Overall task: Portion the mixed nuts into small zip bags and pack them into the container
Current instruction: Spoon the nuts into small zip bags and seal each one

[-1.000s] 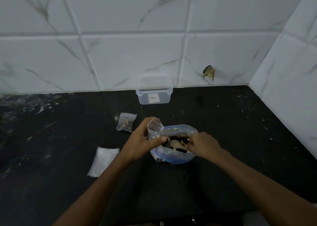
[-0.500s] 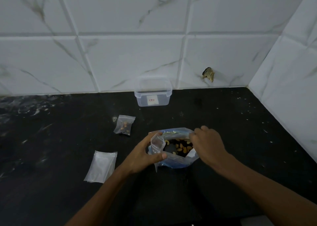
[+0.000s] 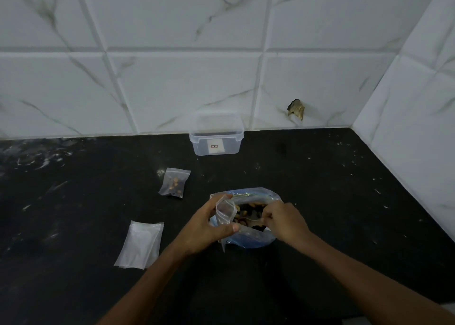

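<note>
- White marble-veined tiles [image 3: 187, 88] rise behind a black countertop [image 3: 320, 189] flecked with pale crumbs; one tile has a chipped hole [image 3: 296, 108] low near the corner.
- My left hand [image 3: 209, 226] reaches in from below, forearm angled up and to the right, thumb and fingers curled round a small zip bag [image 3: 225, 212], holding it upright with its mouth open, right at the rim of the big bag.
- My right hand [image 3: 283, 220] comes in from the lower right, knuckles up, fingers bent down into the mouth of the big nut bag [image 3: 253, 238]. They look pinched together, but I cannot tell what they grip.
- That big bag is clear with a blue tint and sits on the countertop between my hands; the mixed nuts [image 3: 251, 210] show pale and dark inside its open top.
- One filled zip bag [image 3: 174, 182] lies flat on the countertop, beyond and left of my left hand, with a few nuts inside.
- Left of my left forearm lies a small stack of empty zip bags [image 3: 140, 244].
- By the wall stands the clear plastic container [image 3: 216, 137], lid off; on its front is a white sticker [image 3: 214, 147] with a small red mark, too small to read.
</note>
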Demonstrator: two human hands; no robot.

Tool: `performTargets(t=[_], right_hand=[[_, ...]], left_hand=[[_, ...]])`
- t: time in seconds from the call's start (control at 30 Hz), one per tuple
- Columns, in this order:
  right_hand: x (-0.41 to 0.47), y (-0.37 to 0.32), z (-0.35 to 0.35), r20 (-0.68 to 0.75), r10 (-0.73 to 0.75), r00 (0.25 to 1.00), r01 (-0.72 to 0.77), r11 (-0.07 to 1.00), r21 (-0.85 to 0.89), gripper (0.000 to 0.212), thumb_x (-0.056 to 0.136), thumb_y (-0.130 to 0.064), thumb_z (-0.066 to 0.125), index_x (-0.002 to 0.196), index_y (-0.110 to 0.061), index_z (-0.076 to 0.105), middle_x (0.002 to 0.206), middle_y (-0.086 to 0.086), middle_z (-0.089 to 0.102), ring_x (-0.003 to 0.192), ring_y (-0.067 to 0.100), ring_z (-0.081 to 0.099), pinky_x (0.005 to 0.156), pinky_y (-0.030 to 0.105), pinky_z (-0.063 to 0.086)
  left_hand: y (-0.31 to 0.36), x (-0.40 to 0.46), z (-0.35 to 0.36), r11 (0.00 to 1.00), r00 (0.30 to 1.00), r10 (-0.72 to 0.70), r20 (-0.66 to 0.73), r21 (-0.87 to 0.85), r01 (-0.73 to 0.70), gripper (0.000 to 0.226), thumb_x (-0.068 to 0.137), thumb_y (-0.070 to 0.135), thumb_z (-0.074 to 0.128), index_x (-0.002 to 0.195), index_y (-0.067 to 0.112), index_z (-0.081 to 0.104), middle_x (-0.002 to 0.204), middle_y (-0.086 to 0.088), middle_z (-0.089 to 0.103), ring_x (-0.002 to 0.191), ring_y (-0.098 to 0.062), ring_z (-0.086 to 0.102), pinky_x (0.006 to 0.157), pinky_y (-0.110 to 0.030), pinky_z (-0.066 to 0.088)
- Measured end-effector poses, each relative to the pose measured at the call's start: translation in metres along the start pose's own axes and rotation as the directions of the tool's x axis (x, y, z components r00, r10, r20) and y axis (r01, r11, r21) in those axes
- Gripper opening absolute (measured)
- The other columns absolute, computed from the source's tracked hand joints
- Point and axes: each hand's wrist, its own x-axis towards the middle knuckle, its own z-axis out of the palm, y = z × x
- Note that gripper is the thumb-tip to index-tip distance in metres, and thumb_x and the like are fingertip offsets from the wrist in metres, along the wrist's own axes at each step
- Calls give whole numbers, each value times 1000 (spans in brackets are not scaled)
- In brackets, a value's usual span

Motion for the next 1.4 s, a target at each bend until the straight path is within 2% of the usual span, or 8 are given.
performTargets(t=[0.5, 0.63, 0.93, 1.07, 1.2, 1.27, 1.33, 1.4], right_hand=[[4, 20, -38, 217, 230, 949, -309, 817, 487, 12, 95, -9, 57, 93, -8, 69, 74, 7, 64, 56, 9, 56, 49, 20, 42], [1, 26, -57, 307, 228, 924, -372, 726, 579, 14, 94, -10, 57, 94, -8, 71, 72, 6, 63, 57, 10, 54, 49, 20, 42], [-10, 2, -127, 208, 176, 962, -272, 684, 677, 12, 92, -12, 62, 91, -8, 73, 73, 4, 63, 59, 9, 53, 49, 20, 43], [-16, -22, -137, 82, 81, 993, -113, 819, 563, 12, 92, -15, 62, 90, -11, 73, 73, 4, 65, 58, 9, 56, 50, 20, 43], [-24, -51, -122, -153, -135, 979, 155, 979, 130, 12, 93, -22, 61, 90, -20, 71, 77, -3, 68, 64, 8, 62, 59, 25, 52], [-30, -61, -111, -186, -281, 941, 263, 958, -114, 9, 92, -24, 61, 92, -17, 68, 86, -3, 64, 73, 10, 60, 69, 28, 52], [-35, -64, -100, -227, -491, 841, 394, 843, -366, 13, 80, -22, 75, 85, -17, 64, 80, -4, 56, 63, 7, 48, 55, 22, 41], [-41, -64, -95, -230, -579, 782, 454, 782, -426, 29, 59, -17, 89, 73, -17, 64, 68, -2, 55, 51, 4, 34, 44, 16, 23]], left_hand=[[21, 0, -10, 996, 988, 54, -146, 83, -42, 68, 73, 37, 81, 128, 53, 44, 128, 23, 53, 117, -1, 55, 97, -34, 52], [29, 9, -8, 987, 976, 98, -196, 146, -70, 75, 66, 53, 78, 132, 48, 44, 124, 28, 55, 117, 5, 54, 99, -33, 51], [32, 20, 6, 953, 955, 124, -268, 300, -40, 77, 60, 59, 72, 130, 41, 46, 124, 17, 55, 114, 1, 54, 99, -34, 50], [38, 29, 14, 959, 956, 105, -273, 284, -24, 78, 57, 64, 71, 127, 39, 48, 121, 15, 56, 111, -2, 55, 96, -36, 51], [40, 34, 21, 966, 948, 118, -295, 254, -42, 66, 60, 60, 71, 121, 43, 50, 116, 16, 59, 108, -1, 57, 94, -33, 52], [41, 35, 24, 973, 944, 119, -306, 225, -50, 59, 62, 58, 73, 115, 46, 50, 114, 16, 60, 106, -1, 57, 91, -30, 52], [40, 36, 23, 980, 939, 121, -322, 191, -61, 56, 66, 50, 77, 115, 47, 50, 114, 15, 61, 107, -2, 59, 90, -28, 52], [38, 37, 22, 982, 934, 127, -335, 174, -71, 57, 70, 43, 79, 119, 45, 50, 116, 13, 62, 107, -3, 60, 89, -27, 52]])
